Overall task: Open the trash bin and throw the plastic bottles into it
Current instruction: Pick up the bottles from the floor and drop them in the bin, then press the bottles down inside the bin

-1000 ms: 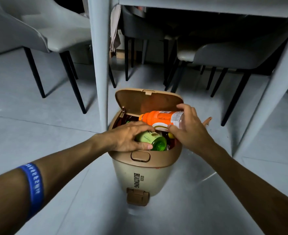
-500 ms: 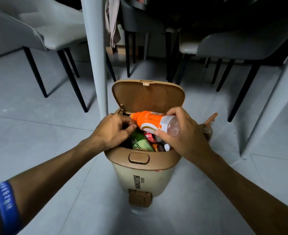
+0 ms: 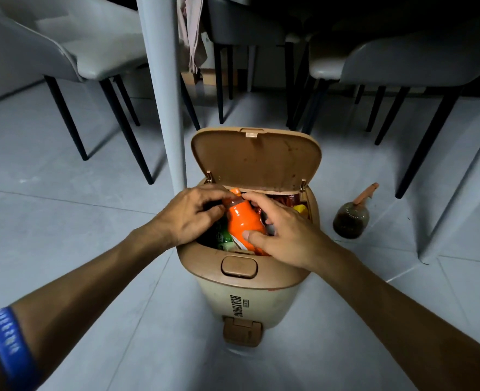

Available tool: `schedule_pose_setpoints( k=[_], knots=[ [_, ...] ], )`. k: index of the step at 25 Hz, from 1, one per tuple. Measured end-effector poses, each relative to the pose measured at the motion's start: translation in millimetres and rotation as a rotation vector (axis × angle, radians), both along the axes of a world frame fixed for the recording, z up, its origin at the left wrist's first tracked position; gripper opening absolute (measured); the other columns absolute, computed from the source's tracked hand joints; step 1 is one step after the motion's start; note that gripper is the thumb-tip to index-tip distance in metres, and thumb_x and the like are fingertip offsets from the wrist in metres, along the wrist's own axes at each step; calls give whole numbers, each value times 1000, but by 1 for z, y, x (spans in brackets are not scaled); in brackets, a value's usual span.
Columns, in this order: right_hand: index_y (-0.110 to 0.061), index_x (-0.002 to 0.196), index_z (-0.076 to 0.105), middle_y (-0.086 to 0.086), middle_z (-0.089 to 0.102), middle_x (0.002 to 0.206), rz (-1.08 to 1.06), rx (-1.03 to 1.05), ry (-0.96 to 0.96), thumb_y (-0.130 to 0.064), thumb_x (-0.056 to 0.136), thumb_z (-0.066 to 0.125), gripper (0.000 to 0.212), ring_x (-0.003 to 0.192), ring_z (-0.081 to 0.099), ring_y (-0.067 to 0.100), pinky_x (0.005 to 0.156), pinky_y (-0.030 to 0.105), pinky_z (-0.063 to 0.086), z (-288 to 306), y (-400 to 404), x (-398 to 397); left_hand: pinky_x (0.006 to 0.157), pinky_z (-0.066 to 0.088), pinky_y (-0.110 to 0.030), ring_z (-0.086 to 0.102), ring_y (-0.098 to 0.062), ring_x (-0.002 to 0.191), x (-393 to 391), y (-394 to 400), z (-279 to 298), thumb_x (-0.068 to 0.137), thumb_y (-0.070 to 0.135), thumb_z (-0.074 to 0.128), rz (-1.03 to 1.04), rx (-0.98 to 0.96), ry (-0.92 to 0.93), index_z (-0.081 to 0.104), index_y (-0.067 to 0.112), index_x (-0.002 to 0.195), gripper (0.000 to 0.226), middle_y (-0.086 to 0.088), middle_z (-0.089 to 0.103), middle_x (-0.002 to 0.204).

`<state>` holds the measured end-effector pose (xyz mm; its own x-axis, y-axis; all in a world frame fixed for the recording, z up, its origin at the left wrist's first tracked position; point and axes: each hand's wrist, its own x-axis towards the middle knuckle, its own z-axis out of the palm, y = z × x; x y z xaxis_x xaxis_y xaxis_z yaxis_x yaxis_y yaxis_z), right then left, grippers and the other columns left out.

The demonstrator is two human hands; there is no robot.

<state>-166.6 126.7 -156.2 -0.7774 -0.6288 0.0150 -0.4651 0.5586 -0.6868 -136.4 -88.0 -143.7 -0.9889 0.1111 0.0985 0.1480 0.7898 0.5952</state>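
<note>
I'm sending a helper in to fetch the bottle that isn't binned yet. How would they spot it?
Find the tan bin with its lid raised, by the white table leg. On the floor to its right lies a dark bottle, alone. Unlike the orange bottle in the bin, it holds brown liquid and has a pinkish neck.

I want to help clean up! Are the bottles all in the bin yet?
Nearly. Done: the bin lid stands open and a green bottle lies inside. In hand: the left hand and right hand press the orange bottle into the full bin. Left: a dark bottle sits on the floor beside it.
</note>
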Motion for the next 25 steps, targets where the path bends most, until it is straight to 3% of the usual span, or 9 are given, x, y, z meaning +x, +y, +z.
schedule_pose_setpoints(
  k=[3, 7, 10, 13, 15, 17, 19, 23, 25],
  knots=[
    [-38, 142, 35, -6, 39, 149, 50, 203, 72, -35, 87, 61, 61, 132, 41, 23, 105, 39, 39, -3, -9, -4, 99, 52, -39, 66, -16, 106, -3, -5, 3, 79, 23, 50, 28, -87, -108, 73, 35, 113, 43, 6, 74, 116],
    [-34, 130, 56, -3, 47, 143, 108, 292, -122, -32, 88, 58, 43, 127, 46, 23, 106, 37, 38, 4, -10, -10, 104, 50, -33, 66, -9, 108, -6, -11, 15, 83, 10, 58, -7, -135, -263, 76, 37, 109, 42, 14, 74, 118],
    [-21, 101, 71, 3, 70, 104, -47, 23, 294, -28, 87, 55, 23, 96, 64, 22, 83, 35, 50, 8, 8, -6, 103, 49, -36, 63, -12, 112, 5, -9, 10, 82, 17, 58, -58, -181, -166, 76, 31, 109, 35, 9, 72, 119],
    [-10, 100, 67, 10, 72, 92, -432, -55, 563, -22, 88, 54, 22, 86, 62, 26, 73, 35, 49, 13, 31, -7, 94, 51, -28, 63, -13, 100, 18, -6, -1, 85, 9, 59, 190, 44, 50, 77, 20, 98, 24, 3, 71, 109],
    [-7, 102, 68, 16, 72, 90, -410, 182, 582, -24, 88, 52, 27, 85, 61, 30, 71, 35, 43, 9, 39, -7, 84, 54, -24, 65, -12, 92, 18, -4, 3, 88, 6, 59, 392, 269, 80, 76, 16, 95, 21, 0, 70, 104],
    [-8, 88, 71, 15, 69, 74, -327, 292, 658, -23, 84, 51, 26, 73, 57, 28, 66, 31, 34, 9, 41, -2, 75, 51, -19, 64, -15, 89, 13, -6, 11, 89, 7, 60, 504, 388, 101, 74, 13, 95, 17, -2, 69, 99],
    [-11, 79, 73, 12, 66, 68, -260, 281, 635, -21, 80, 55, 20, 68, 51, 24, 65, 30, 29, 17, 47, 4, 70, 44, -14, 61, -17, 91, 10, -6, 19, 88, 5, 59, 560, 427, 124, 72, 10, 101, 20, -4, 67, 100],
    [-19, 83, 77, 1, 75, 81, 39, 245, 389, -17, 84, 55, 23, 82, 62, 20, 78, 36, 48, 17, 45, 12, 73, 45, -17, 61, -20, 95, 13, 0, 22, 87, 5, 63, 539, 508, 104, 68, 12, 102, 17, -6, 66, 102],
    [-20, 86, 78, -11, 73, 82, 63, 279, 277, -18, 87, 55, 23, 81, 62, 11, 83, 36, 47, 17, 43, 8, 70, 45, -15, 61, -20, 94, 16, 0, 22, 88, 9, 64, 540, 514, 93, 67, 13, 103, 16, -6, 65, 102]
  ],
)
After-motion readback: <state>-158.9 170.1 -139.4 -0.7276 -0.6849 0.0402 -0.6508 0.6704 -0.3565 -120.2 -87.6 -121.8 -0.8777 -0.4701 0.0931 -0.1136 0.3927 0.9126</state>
